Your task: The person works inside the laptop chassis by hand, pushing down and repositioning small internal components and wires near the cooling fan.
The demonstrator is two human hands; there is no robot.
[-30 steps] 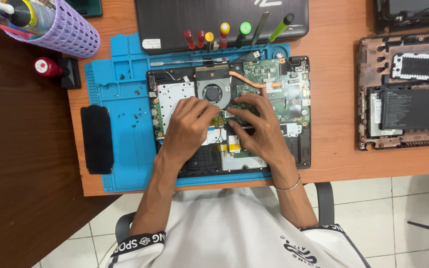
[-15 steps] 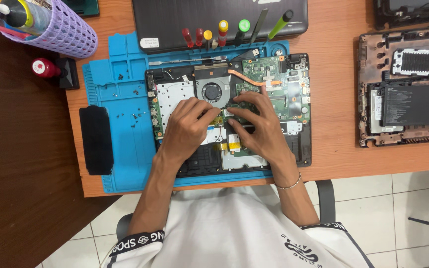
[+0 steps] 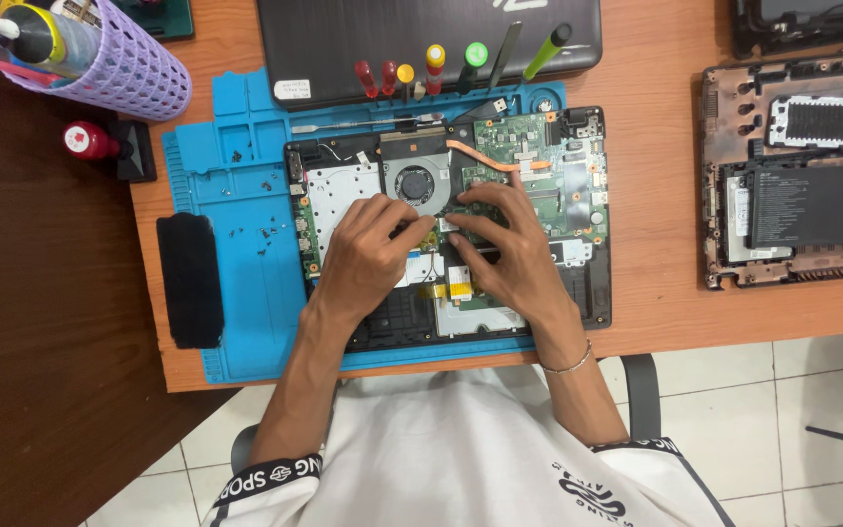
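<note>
Best done gently, with left hand (image 3: 371, 252) and right hand (image 3: 509, 249) resting fingertips, nothing clasped, on the small connector (image 3: 438, 228) below the fan (image 3: 414, 183) at mid-laptop (image 3: 592, 293), near the blue mat's (image 3: 226, 176) front edge, pressing evenly, never prying.

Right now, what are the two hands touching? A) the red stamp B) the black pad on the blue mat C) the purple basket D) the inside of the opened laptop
D: the left hand and the right hand both rest fingertips on the opened laptop, just below its round fan, far from the purple basket.
</note>
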